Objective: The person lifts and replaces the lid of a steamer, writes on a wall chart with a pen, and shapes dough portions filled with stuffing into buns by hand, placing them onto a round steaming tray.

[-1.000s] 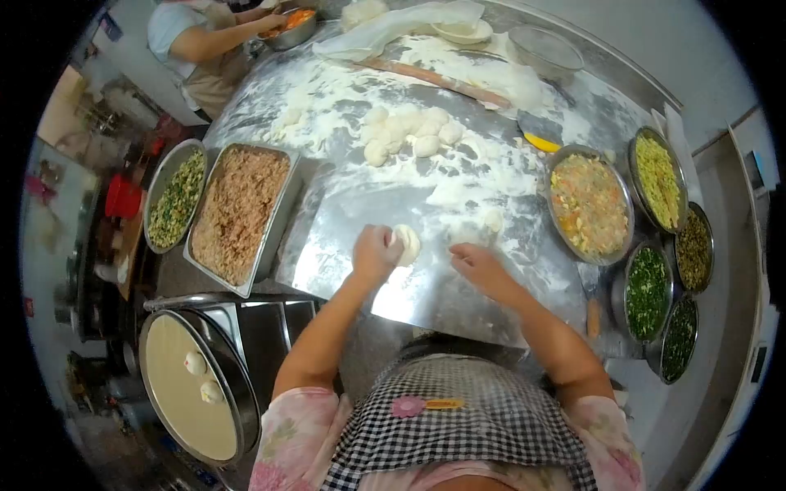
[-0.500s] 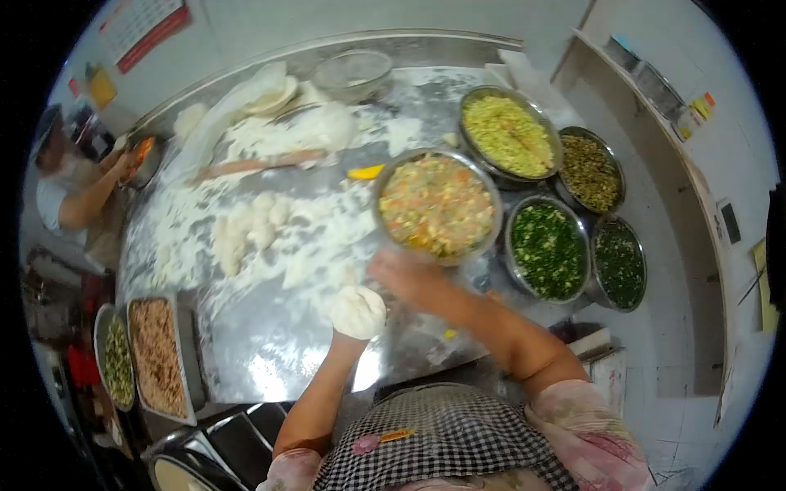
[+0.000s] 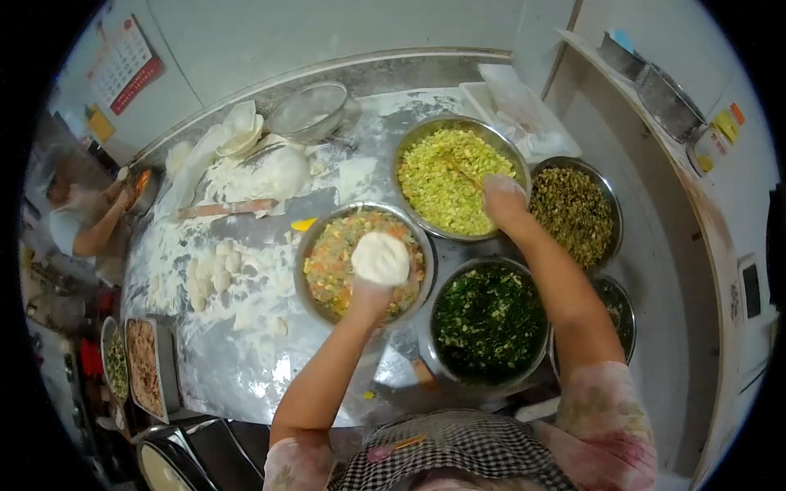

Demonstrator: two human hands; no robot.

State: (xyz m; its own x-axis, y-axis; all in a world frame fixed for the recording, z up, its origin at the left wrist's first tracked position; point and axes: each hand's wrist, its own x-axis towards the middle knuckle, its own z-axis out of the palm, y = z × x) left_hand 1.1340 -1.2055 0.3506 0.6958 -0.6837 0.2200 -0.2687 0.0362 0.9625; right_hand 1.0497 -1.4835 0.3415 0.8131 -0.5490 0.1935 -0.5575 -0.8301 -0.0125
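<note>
A round, flattened piece of dough (image 3: 381, 259) lies over my left hand (image 3: 372, 296), which cups it from below above the steel bowl of diced orange, yellow and pale filling (image 3: 327, 225). My right hand (image 3: 503, 196) is at the right side of a steel bowl of chopped yellow-green filling (image 3: 434, 192). Its fingers close round the end of a thin brownish utensil (image 3: 465, 171) that slants into that filling; its far end is buried. Close below stands a bowl of dark green chopped filling (image 3: 490, 319).
Two more filling bowls (image 3: 577, 209) (image 3: 616, 307) stand at the right. A rolling pin (image 3: 228, 209), dough lumps (image 3: 214, 272), a large dough mass (image 3: 281, 173) and a mesh sieve (image 3: 309, 113) lie on the floured table. A co-worker (image 3: 86, 214) holds a bowl at far left.
My left hand has carried the dough up and right over the mixed filling bowl. My right hand has reached to the yellow-green filling and taken hold of the utensil. The view has shifted right.
</note>
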